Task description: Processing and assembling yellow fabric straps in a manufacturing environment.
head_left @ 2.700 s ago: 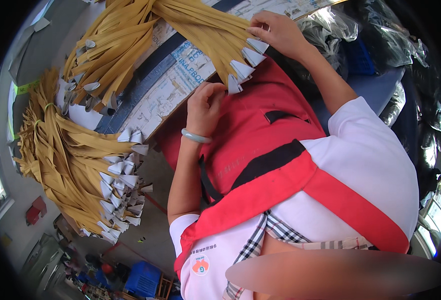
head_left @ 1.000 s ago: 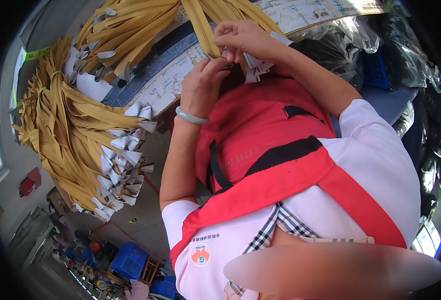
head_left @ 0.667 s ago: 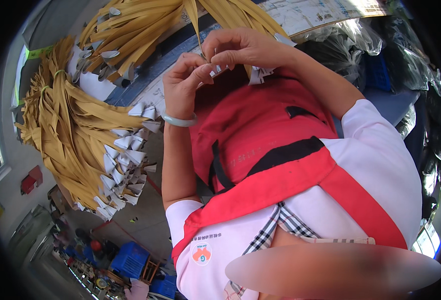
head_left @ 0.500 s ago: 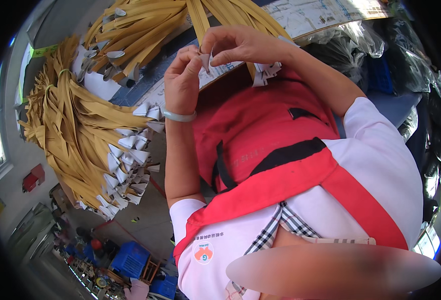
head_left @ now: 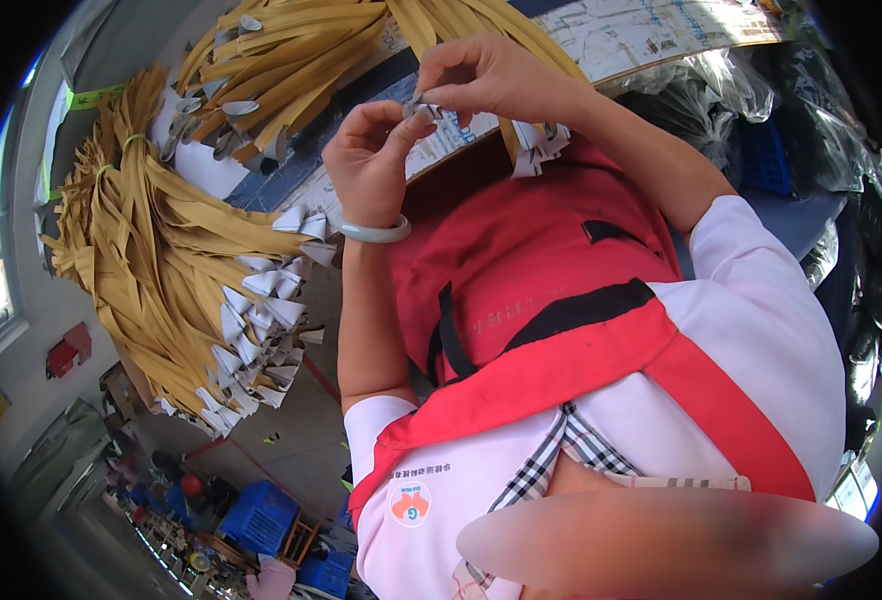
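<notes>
I pinched the pale tip of a tan strip between thumb and fingers of both my left hand and right hand, just above the near edge of the table. The hanging bunch crowded my left wrist; plastic bags lay beyond the edge at right. I couldn't make out the blue crate's contents.

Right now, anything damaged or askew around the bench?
Nothing looks spilled. The bench top looks worn, brown patches marking its white surface; the white tips of the leftmost yellow strip bundle splay unevenly.
</notes>
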Available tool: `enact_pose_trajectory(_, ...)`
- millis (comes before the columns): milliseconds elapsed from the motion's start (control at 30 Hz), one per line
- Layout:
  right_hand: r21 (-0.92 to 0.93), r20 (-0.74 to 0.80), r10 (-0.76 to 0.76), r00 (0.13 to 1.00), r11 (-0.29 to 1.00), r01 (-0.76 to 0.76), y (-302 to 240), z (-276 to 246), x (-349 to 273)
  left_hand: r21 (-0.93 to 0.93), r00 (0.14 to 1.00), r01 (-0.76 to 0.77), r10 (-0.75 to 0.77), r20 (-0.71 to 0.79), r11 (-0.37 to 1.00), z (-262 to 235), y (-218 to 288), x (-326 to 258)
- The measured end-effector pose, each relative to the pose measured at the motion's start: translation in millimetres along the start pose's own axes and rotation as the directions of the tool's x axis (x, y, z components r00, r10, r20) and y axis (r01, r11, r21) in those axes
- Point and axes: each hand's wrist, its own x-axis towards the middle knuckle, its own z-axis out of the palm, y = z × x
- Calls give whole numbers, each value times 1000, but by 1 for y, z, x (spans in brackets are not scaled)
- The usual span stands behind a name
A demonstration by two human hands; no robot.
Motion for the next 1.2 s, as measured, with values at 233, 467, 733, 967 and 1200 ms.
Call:
enact_pose_trajectory(233,-781,-96,-591,801,544,307,36,30,-4,598,893,-233,412,-180,767,3,-34,0)
enact_pose_trajectory(467,-220,-107,-375,921,912,345,39,14,-8,331,988,-146,120,97,932,-19,-9,-8)
enact_pose_trajectory(733,-136,-252,-231,940,970,202,37,15,-25,655,930,-353,325,170,668,4,-10,-9)
enact_pose_trajectory(967,-242,-526,-111,843,970,-23,27,-32,-42,355,815,-278,415,-404,893,-59,30,0)
enact_pose_trajectory(1200,-526,-566,75,821,734,-430,53,-110,-131,471,867,-143,340,-365,871,-99,26,-19)
